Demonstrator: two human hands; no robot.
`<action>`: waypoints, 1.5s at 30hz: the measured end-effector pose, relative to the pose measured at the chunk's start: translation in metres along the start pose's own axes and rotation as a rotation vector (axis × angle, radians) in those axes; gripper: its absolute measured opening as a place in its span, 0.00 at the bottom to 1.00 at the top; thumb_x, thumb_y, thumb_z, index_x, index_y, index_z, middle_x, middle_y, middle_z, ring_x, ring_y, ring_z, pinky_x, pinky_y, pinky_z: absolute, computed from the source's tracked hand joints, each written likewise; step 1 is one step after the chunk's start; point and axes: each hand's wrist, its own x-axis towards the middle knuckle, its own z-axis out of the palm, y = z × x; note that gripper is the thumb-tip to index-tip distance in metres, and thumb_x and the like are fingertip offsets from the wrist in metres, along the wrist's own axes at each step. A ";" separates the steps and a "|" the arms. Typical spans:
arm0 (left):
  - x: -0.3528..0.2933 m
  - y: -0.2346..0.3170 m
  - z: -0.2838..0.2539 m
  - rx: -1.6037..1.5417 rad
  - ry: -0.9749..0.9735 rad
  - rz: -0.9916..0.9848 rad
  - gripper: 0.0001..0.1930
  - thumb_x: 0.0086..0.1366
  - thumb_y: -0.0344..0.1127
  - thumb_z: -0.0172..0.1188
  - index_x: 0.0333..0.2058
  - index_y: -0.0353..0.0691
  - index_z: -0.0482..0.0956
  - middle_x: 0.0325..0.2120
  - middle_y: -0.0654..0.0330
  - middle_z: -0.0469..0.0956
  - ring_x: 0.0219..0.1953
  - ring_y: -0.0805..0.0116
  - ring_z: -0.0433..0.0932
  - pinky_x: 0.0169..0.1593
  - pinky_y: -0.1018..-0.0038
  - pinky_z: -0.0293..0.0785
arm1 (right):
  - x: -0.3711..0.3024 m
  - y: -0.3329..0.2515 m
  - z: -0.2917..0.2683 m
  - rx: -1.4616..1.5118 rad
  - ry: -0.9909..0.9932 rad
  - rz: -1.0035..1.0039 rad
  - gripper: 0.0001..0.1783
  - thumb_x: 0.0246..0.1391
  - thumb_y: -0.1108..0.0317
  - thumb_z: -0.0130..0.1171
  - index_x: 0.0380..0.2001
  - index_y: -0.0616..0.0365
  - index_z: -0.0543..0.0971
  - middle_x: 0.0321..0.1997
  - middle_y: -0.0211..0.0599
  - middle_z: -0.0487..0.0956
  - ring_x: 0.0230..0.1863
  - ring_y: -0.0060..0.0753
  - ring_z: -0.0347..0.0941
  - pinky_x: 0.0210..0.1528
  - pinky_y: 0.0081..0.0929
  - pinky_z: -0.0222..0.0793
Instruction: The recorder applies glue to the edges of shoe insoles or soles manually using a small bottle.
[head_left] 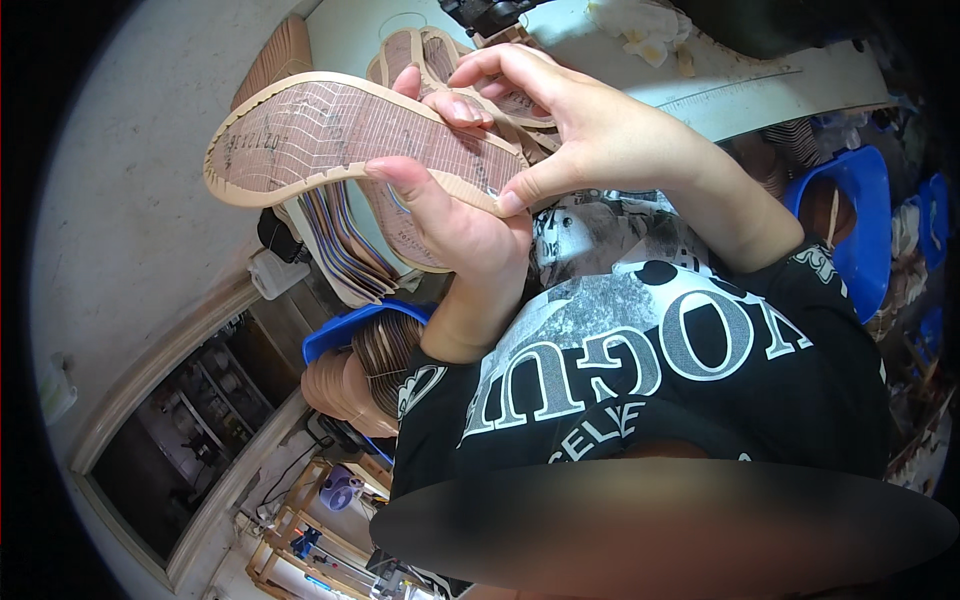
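- A person's left hand (465, 220) grasps one tan-rimmed shoe sole (310, 135), thumb along the near edge and fingertips showing over the far edge.
- The right hand (600, 135) presses its thumb tip to the sole's near edge at the right end; its fingers are bent but parted from the thumb, not closed around the piece.
- The sole is raised above the worktable, its broad end pointing out to the left of the grip and its other end between the hands. Pale wavy lines cross its brown, ribbed face.
- At least two more soles (402, 55) lie beyond the hands, partly hidden. One fanned stack of sole pieces (340, 245) sits below the held one; overlap prevents a count.
- One blue bin (322, 335) at left holds bundled soles (385, 350); at least one blue bin (865, 250) stands at right.
- The pale green worktable (715, 65) carries ruler-like markings (735, 92), crumpled white material (640, 25) and a black device (490, 15) at the far edge.
- A scuffed, pale wall (130, 150) rises at left, with one framed opening (180, 430) and a wooden rack (265, 560) below.
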 end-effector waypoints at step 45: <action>0.001 0.012 0.001 -0.229 0.080 -0.183 0.34 0.67 0.64 0.36 0.53 0.35 0.59 0.29 0.63 0.63 0.34 0.74 0.64 0.43 0.76 0.66 | -0.023 -0.028 -0.005 -0.301 0.020 -0.262 0.07 0.41 0.64 0.66 0.23 0.52 0.78 0.44 0.28 0.71 0.54 0.37 0.61 0.58 0.40 0.47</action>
